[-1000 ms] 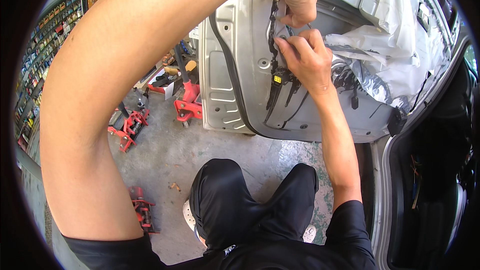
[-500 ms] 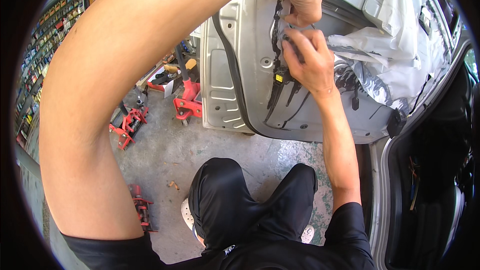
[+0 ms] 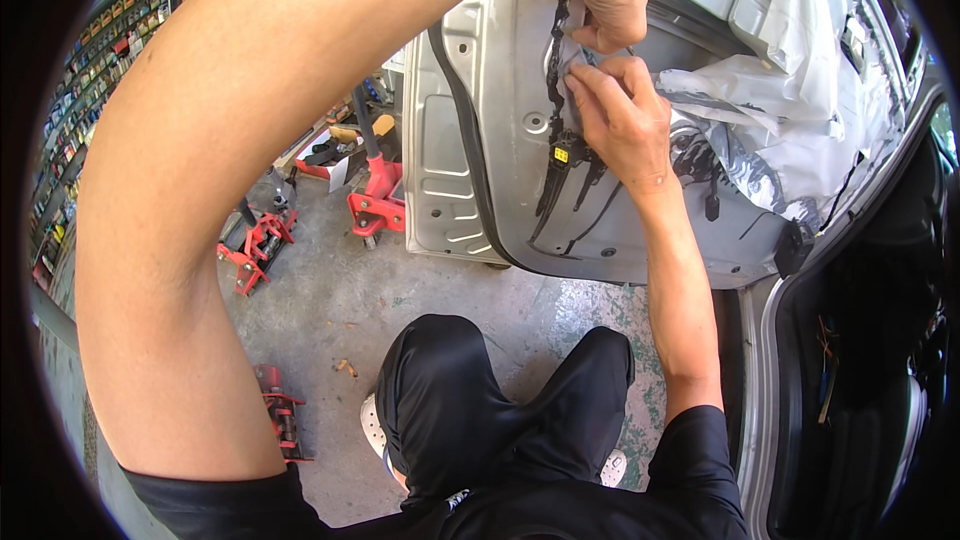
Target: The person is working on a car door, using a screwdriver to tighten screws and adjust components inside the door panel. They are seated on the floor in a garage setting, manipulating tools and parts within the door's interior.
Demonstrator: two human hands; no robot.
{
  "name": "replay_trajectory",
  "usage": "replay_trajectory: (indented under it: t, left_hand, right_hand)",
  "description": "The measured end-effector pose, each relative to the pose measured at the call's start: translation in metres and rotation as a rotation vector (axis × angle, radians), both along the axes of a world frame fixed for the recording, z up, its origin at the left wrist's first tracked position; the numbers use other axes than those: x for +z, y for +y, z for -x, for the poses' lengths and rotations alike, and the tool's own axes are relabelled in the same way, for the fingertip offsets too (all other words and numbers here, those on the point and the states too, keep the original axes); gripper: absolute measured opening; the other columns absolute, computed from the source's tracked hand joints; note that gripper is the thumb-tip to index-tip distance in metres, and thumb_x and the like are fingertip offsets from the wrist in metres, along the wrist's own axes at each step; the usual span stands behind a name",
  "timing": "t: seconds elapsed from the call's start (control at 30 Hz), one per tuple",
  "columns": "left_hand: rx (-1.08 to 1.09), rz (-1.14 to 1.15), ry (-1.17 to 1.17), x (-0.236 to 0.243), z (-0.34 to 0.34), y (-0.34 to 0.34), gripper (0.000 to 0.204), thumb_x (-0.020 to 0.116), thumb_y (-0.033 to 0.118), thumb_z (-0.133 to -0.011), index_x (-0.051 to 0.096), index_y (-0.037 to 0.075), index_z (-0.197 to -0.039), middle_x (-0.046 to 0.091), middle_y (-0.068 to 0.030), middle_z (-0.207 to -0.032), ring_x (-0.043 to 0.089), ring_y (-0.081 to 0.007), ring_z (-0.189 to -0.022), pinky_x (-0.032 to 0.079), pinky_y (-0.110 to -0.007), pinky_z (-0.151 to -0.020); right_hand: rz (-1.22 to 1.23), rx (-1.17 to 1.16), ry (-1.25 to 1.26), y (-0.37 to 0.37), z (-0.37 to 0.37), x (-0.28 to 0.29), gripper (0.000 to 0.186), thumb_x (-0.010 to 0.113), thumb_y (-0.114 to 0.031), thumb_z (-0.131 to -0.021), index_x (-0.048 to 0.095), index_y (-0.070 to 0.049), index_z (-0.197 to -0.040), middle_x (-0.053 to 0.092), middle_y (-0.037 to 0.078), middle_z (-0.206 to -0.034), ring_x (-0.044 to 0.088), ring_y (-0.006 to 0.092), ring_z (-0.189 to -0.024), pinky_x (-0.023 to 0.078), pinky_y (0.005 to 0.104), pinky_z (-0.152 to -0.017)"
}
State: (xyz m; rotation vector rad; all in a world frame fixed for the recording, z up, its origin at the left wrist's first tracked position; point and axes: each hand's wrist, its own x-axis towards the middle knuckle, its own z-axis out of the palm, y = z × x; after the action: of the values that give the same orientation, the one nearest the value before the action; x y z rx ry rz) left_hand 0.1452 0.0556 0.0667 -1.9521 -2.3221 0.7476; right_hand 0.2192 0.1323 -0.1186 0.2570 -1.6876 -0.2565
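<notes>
A silver car door (image 3: 470,170) stands in front of me with its inner panel bare. Black sealant (image 3: 556,50) runs in a strip down the metal beside my hands. My left hand (image 3: 608,10) bends in from above, its fingers curled against the door by that strip; what they hold is hidden. Just below, my right hand (image 3: 628,125) has its fingertips pinched together close to the strip, and I cannot make out what is in them. A black connector with a yellow face (image 3: 561,154) lies beside the right hand. Translucent plastic sheeting (image 3: 740,90) hangs peeled and crumpled to the right.
On the concrete floor to the left stand a red floor jack (image 3: 378,202), a red metal stand (image 3: 256,248) and another red tool (image 3: 282,415). Packed shelves (image 3: 100,100) line the far left. The dark car interior (image 3: 850,370) opens at right, behind the door sill (image 3: 762,380).
My right fingertips have drawn closer together and shifted slightly at the sealant strip. The left hand stays in nearly the same place.
</notes>
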Motion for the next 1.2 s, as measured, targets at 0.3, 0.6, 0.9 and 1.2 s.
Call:
replay_trajectory:
  t: [0.3,0.6,0.9,1.2]
  left_hand:
    - [-0.169,-0.223,0.03,0.0,-0.008,-0.04,0.039,0.071,0.035,-0.073,0.078,0.003,-0.095,0.074,-0.0182,-0.1,0.069,-0.0293,-0.089,0.053,-0.042,-0.078]
    - [-0.663,-0.895,-0.522,-0.086,0.038,-0.142,0.032,0.072,0.023,-0.093,0.073,0.003,-0.118,0.075,-0.012,-0.096,0.069,-0.0166,-0.083,0.055,-0.031,-0.078]
    - [0.607,-0.699,-1.456,-0.373,0.167,-0.199,0.036,0.069,0.042,-0.097,0.075,0.007,-0.093,0.05,0.0067,-0.064,0.041,-0.005,-0.056,0.031,-0.026,-0.049]
    - [0.817,-0.608,-1.294,-0.414,0.293,-0.221,0.033,0.061,0.027,-0.101,0.066,0.002,-0.081,0.064,-0.0016,-0.068,0.051,-0.0085,-0.057,0.039,-0.031,-0.052]
  right_hand:
    - [0.245,0.0,-0.072,-0.013,-0.025,-0.005,0.029,0.086,-0.02,-0.079,0.073,-0.007,-0.103,0.064,0.007,-0.093,0.066,0.0224,-0.07,0.055,0.0341,-0.06]
    - [0.269,-0.132,0.056,0.021,-0.027,0.007,0.018,0.075,-0.022,-0.091,0.075,-0.004,-0.093,0.069,0.011,-0.084,0.066,0.0296,-0.075,0.052,0.0379,-0.067]
    - [0.689,-0.286,-0.311,-0.006,-0.009,0.029,0.056,0.062,-0.039,-0.1,0.057,0.003,-0.064,0.051,0.026,-0.06,0.048,0.0452,-0.053,0.038,0.046,-0.05]
    - [0.803,-0.315,-0.257,-0.004,0.006,0.029,0.046,0.065,-0.02,-0.1,0.048,0.004,-0.064,0.042,0.014,-0.054,0.035,0.0246,-0.048,0.031,0.0389,-0.048]
